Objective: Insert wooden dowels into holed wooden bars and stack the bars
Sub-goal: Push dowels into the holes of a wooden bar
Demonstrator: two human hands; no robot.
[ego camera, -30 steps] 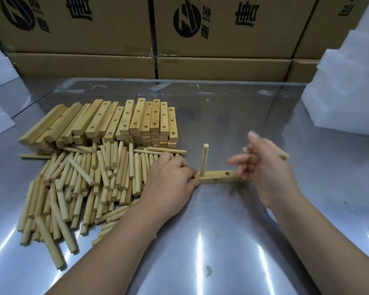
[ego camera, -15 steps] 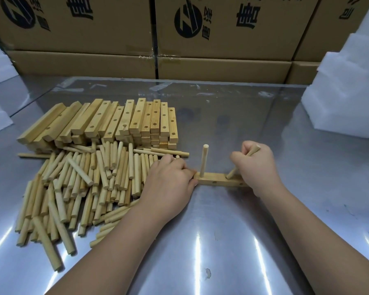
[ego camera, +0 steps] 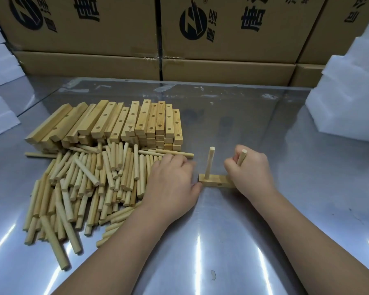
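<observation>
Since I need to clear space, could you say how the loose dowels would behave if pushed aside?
The loose dowels look round and smooth, so they would probably roll on the shiny metal table. They lie criss-crossed, so a push would likely scatter them rather than shift them together. As short wooden rods, they should stay stiff.

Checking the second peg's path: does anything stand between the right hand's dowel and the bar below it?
Nothing visible. The right hand grips the dowel tilted over the bar; the hand itself hides the hole.
</observation>
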